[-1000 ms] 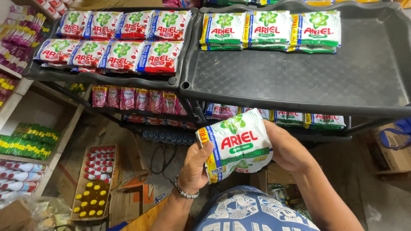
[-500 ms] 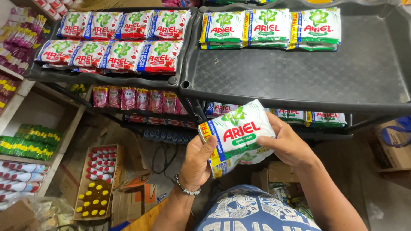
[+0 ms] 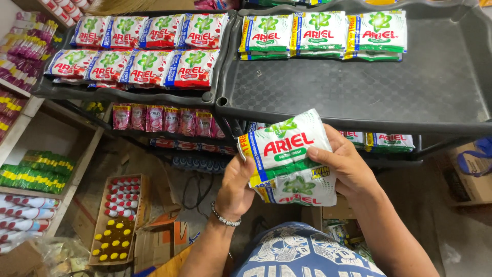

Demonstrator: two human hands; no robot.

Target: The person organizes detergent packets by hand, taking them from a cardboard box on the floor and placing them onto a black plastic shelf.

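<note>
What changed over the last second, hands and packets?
Both hands raised the white-and-green detergent sachets toward the dark shelf tray and tipped them a little more level. Left hand kept its grip on the left edge, right hand on the right; nothing let go. Rows of sachets on the trays and the box of bottles on the floor stayed put.

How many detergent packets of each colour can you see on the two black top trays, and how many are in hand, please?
Red-and-white packets on the left tray: 8
Green-and-white packets on the right tray: 3 stacks showing
Green-and-white packets in the hands: 2
Total: 13
</note>
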